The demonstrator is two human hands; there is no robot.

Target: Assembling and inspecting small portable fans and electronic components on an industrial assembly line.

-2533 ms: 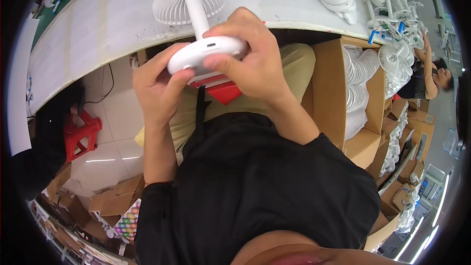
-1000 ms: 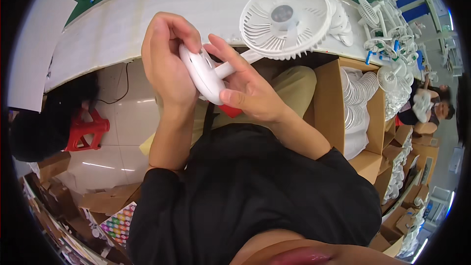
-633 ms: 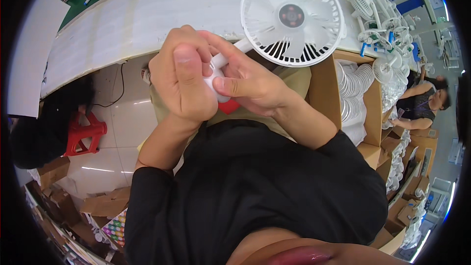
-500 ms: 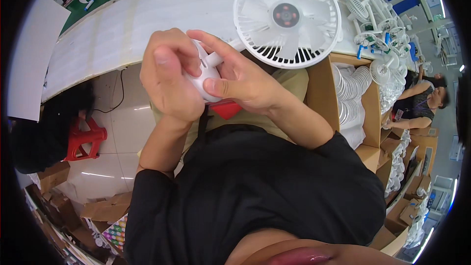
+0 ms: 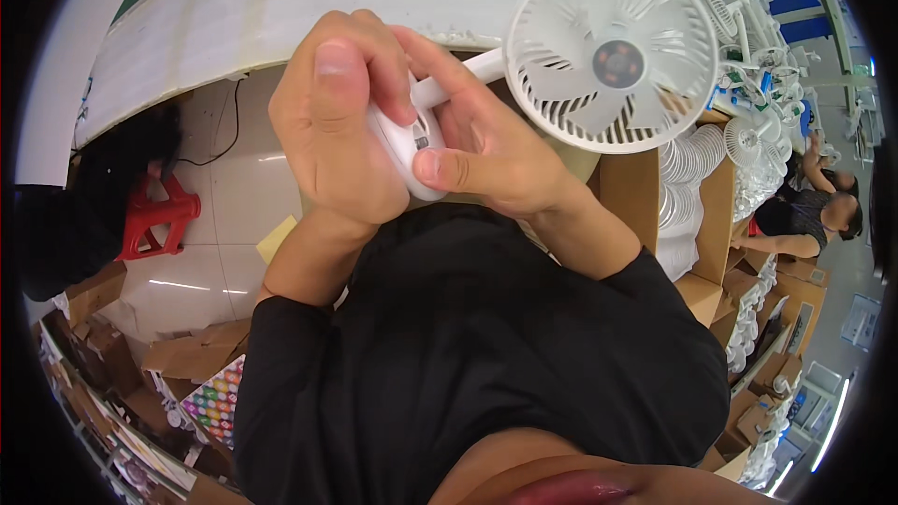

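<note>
A white electric fan (image 5: 613, 61) is held by its base in both hands, out in front of the table's near edge. Its round grille points up, and a short white neck runs from the head to the small rounded base (image 5: 400, 145). My left hand (image 5: 337, 122) wraps the base from the left, fingers curled over its top. From the right, my right hand (image 5: 496, 145) grips the base, thumb pressed near a small grey part and fingers around the neck. The base's underside is hidden by my palms.
The white worktable (image 5: 253, 14) curves across the front. At the right, a cardboard box (image 5: 629, 196) holds stacked white fan grilles (image 5: 681, 196); more fans stand beyond. A red stool (image 5: 164, 215) is on the floor at left. Another person (image 5: 809, 215) is at far right.
The fan has swung right and a little nearer, with its base tilted differently in my hands. Both hands keep their hold. The whole view has shifted slightly.
</note>
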